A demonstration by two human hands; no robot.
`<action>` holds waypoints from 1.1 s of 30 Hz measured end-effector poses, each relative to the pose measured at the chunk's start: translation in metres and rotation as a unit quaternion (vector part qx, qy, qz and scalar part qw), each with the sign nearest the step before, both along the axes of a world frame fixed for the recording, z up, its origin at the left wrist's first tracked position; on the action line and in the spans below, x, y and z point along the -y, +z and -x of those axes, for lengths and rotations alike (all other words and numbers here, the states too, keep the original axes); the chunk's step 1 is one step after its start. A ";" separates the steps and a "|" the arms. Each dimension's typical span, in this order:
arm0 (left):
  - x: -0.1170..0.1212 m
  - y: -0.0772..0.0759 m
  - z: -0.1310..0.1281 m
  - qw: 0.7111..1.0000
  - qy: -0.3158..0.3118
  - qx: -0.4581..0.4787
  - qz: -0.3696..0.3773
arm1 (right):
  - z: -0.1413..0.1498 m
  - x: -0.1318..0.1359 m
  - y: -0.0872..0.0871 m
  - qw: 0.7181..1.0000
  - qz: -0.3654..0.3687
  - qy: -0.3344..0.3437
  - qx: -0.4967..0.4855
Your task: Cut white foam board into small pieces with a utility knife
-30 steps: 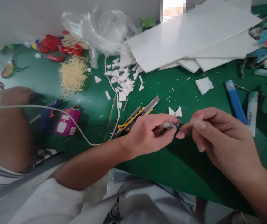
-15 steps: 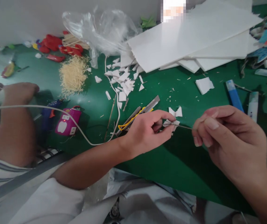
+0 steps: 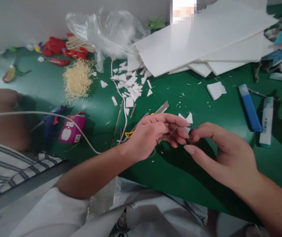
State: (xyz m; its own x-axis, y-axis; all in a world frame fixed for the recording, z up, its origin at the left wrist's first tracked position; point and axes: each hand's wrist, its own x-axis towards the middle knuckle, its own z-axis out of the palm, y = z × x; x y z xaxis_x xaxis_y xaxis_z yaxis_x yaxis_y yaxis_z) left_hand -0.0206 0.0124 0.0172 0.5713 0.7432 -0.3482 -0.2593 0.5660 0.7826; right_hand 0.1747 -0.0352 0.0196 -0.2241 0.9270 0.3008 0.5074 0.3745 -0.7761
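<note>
My left hand point(image 3: 149, 136) is closed around a thin dark cord point(image 3: 173, 131), which runs slack across its fingers. A loop of that cord hangs below the palm. My right hand point(image 3: 229, 156) is just right of the left fingertips, its thumb and forefinger apart; I cannot tell whether it touches the cord's end. Small white foam scraps point(image 3: 189, 117) lie behind the fingertips, partly hidden. Beyond my left hand, a utility knife point(image 3: 163, 108) shows only its blade end and a bit of yellow.
White foam boards point(image 3: 195, 46) are stacked at the back beside foam offcuts point(image 3: 131, 84) and a clear plastic bag point(image 3: 116, 31). A white cable point(image 3: 86, 140) crosses near a pink box point(image 3: 72, 129). Two slim boxes point(image 3: 250, 108) lie right. A co-worker's arm point(image 3: 6, 121) is at left.
My right hand has moved left to my left fingertips, and its thumb and forefinger have parted. The cord, earlier taut between both hands, is now slack. The co-worker's hand has shifted left.
</note>
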 end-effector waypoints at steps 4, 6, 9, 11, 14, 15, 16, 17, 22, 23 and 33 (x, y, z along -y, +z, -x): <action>0.002 -0.002 -0.002 0.999 0.014 -0.001 -0.030 | -0.001 -0.003 0.000 1.000 -0.012 0.023 -0.002; 0.003 -0.003 -0.003 0.998 0.023 -0.012 -0.050 | -0.001 -0.004 0.000 1.000 -0.007 0.029 -0.003; 0.004 -0.004 -0.004 0.996 0.031 -0.037 -0.072 | 0.000 -0.004 -0.001 1.000 -0.003 0.025 0.004; 0.006 -0.004 -0.005 0.996 0.028 -0.040 -0.081 | 0.001 -0.003 -0.003 1.000 -0.001 0.012 0.016; 0.007 -0.003 -0.006 0.997 0.031 -0.023 -0.068 | 0.001 -0.001 -0.005 0.999 -0.002 -0.027 0.040; 0.008 -0.003 -0.007 0.998 0.031 -0.017 -0.058 | 0.000 -0.001 -0.004 0.998 -0.005 -0.041 0.047; 0.008 -0.003 -0.007 0.998 0.031 -0.012 -0.049 | 0.000 -0.001 -0.004 0.997 -0.008 -0.053 0.053; 0.008 -0.003 -0.008 0.999 0.030 -0.010 -0.040 | 0.000 -0.001 -0.004 0.996 -0.011 -0.063 0.056; 0.010 -0.004 -0.008 0.999 0.042 0.000 -0.023 | 0.001 0.000 -0.003 0.995 -0.028 -0.081 0.058; 0.010 -0.004 -0.008 0.999 0.042 0.005 -0.021 | 0.001 0.000 -0.004 0.994 -0.031 -0.088 0.054; 0.010 -0.006 -0.009 0.999 0.035 -0.017 0.001 | -0.001 0.002 -0.001 0.998 -0.062 -0.032 0.010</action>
State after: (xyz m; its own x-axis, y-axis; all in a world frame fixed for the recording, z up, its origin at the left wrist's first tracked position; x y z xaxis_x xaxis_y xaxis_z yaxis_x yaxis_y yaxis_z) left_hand -0.0113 0.0020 0.0114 0.5056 0.7805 -0.3678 -0.2724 0.5489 0.7903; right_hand 0.1753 -0.0376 0.0185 -0.1723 0.8955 0.4102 0.5477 0.4333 -0.7157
